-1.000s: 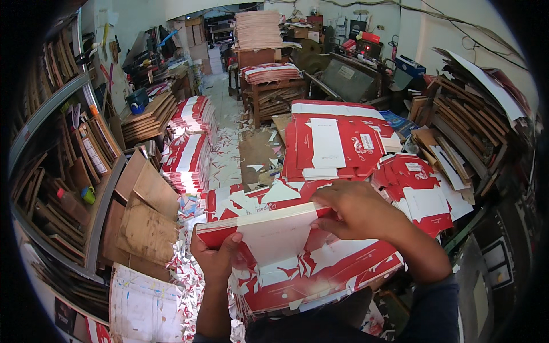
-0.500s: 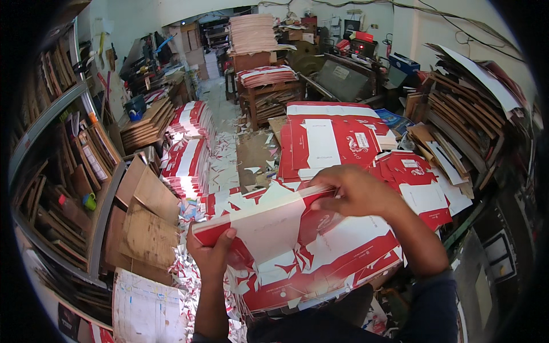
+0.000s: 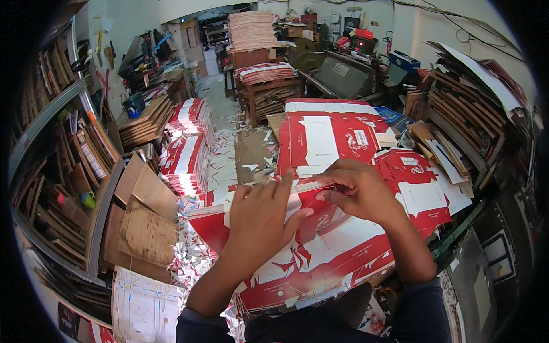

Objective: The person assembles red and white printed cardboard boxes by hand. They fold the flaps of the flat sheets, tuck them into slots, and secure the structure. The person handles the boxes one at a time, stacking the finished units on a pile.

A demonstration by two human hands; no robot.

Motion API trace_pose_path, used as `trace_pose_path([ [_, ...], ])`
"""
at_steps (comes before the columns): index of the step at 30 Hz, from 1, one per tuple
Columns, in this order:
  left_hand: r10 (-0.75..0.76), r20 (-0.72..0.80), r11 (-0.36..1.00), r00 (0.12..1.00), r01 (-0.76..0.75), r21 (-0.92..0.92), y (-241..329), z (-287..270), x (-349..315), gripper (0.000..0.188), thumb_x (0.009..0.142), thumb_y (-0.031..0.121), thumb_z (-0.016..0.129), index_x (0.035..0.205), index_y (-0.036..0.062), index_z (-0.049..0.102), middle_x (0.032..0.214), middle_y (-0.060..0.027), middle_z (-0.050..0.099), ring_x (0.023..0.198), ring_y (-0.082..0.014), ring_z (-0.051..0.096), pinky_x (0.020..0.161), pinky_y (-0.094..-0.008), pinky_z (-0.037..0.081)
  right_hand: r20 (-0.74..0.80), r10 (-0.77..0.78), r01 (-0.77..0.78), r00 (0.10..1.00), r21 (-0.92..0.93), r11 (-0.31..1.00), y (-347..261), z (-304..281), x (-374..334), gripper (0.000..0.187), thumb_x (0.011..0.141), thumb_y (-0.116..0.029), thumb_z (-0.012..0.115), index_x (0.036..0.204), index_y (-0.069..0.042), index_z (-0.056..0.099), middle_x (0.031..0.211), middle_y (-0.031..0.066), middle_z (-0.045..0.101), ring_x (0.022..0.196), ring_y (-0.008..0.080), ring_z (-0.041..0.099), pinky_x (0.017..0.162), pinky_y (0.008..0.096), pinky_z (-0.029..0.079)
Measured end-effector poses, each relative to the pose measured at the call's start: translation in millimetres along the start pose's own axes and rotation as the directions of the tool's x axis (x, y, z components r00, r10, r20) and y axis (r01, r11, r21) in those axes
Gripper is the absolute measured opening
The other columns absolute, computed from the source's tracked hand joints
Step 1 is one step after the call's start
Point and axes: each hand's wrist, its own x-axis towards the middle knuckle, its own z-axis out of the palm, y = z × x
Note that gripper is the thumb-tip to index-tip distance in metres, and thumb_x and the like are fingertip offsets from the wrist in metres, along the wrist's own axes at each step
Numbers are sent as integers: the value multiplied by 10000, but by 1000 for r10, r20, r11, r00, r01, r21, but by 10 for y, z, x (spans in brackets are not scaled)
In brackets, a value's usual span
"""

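Observation:
A thick stack of red and white printed cardboard sheets (image 3: pixel 210 230) stands tilted on its long edge in front of me. My right hand (image 3: pixel 366 194) pinches its right part, fingers curled over the top edge and thumb on the near side. Against the near face lies my left hand (image 3: pixel 260 220), fingers stretched up past the top edge and thumb held apart. Below is a pile of larger red and white sheets (image 3: pixel 337 246), strewn with torn offcuts (image 3: pixel 281 266).
Beyond my hands lies another pile of red and white sheets (image 3: pixel 294 146). Trimmed stacks (image 3: pixel 186 160) stand on the floor at left, among scattered scraps. A shelf of wooden boards (image 3: pixel 123 166) fills the left side; more boards (image 3: pixel 463 108) are piled at right.
My left hand has let go of the stack's left end and moved right, onto its near face. The stack has tipped, its white panel now mostly hidden. My right hand stays near the right end.

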Motion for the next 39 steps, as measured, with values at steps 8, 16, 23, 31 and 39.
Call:
trace_pose_path([
  [8, -51, -24, 999, 998, 52, 14, -30, 134, 41, 450, 848, 451, 708, 1079, 68, 655, 965, -116, 685, 867, -301, 658, 763, -445, 426, 60, 126, -133, 990, 134, 982, 364, -180, -160, 345, 805, -152, 771, 1114, -28, 680, 995, 145, 688, 891, 293, 676, 764, 368, 532],
  [16, 26, -3, 984, 1000, -26, -176, 249, 365, 457, 336, 882, 382, 675, 953, 54, 653, 835, -121, 685, 748, -293, 645, 759, -441, 405, 39, 150, -155, 988, 200, 968, 434, -37, -207, 403, 862, -178, 769, 1192, -14, 606, 1090, 104, 674, 979, 200, 660, 746, 321, 553],
  [23, -8, -103, 984, 995, -10, -178, 273, 456, 489, 253, 897, 327, 670, 898, 74, 677, 744, -96, 682, 632, -271, 608, 717, -411, 337, -112, 165, -107, 980, 404, 908, 633, 121, -363, 292, 904, -131, 698, 1154, -3, 619, 1012, 131, 679, 852, 203, 662, 746, 319, 510],
  [31, -71, -88, 986, 994, 57, -158, 199, 546, 524, 194, 928, 294, 652, 937, 108, 705, 647, -50, 646, 556, -229, 572, 707, -382, 305, -301, 119, -27, 946, 291, 956, 588, 334, -411, 273, 880, -86, 687, 1139, -20, 632, 979, 130, 662, 829, 278, 626, 706, 342, 496],
  [39, -156, -138, 987, 978, 150, -53, 138, 708, 630, 268, 956, 280, 571, 790, 89, 657, 659, -109, 658, 560, -298, 580, 699, -417, 352, -355, -207, 222, 912, 3, 975, 593, 328, -502, 249, 859, -119, 729, 1085, -54, 646, 988, 117, 673, 919, 291, 635, 825, 392, 481],
])
